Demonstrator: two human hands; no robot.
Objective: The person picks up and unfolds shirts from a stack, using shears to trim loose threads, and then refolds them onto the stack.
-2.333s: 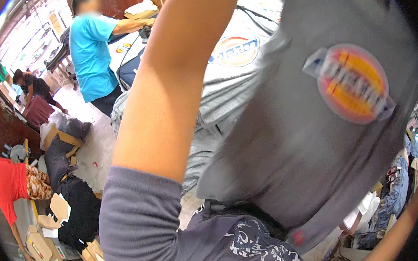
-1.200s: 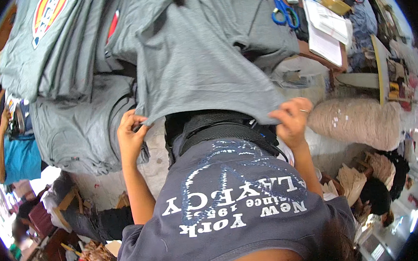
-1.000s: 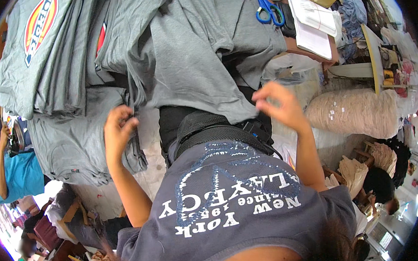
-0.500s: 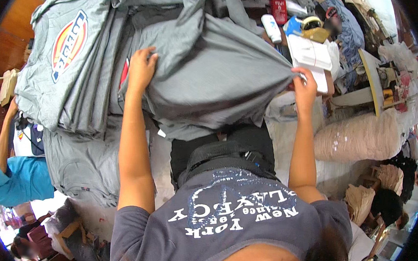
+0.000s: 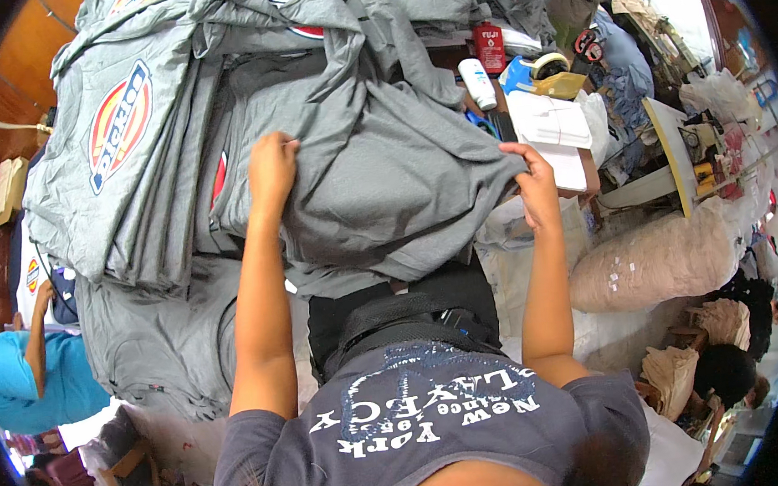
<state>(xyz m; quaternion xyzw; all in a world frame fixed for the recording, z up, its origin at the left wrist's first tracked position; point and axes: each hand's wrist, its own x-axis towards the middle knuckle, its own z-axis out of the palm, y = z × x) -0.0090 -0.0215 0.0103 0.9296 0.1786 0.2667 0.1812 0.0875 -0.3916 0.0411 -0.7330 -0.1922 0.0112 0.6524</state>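
Note:
A grey T-shirt (image 5: 371, 185) lies spread and rumpled across the table in front of me. On its left part my left hand (image 5: 272, 172) has its fingers curled together on the cloth. The fabric between those fingers is mostly hidden. At the shirt's right end my right hand (image 5: 535, 184) pinches a corner between thumb and fingers and holds it off the table. Soft folds run from that corner toward the middle. Close by on the left stands a pile of folded grey T-shirts (image 5: 189, 140), the top one bearing an oval print in red, yellow and white.
Right of the shirt are a white bottle (image 5: 477, 84), a red bottle (image 5: 489, 48), a tape dispenser (image 5: 563, 86) and white paper stacks (image 5: 549, 123). A wrapped beige roll (image 5: 651, 259) lies beyond my right arm. At far left is another person's blue sleeve (image 5: 29, 372).
My right hand has come left and lower with the corner, so the stretched cloth has slackened into folds. My left hand has dropped slightly, its fingers drawn closer together.

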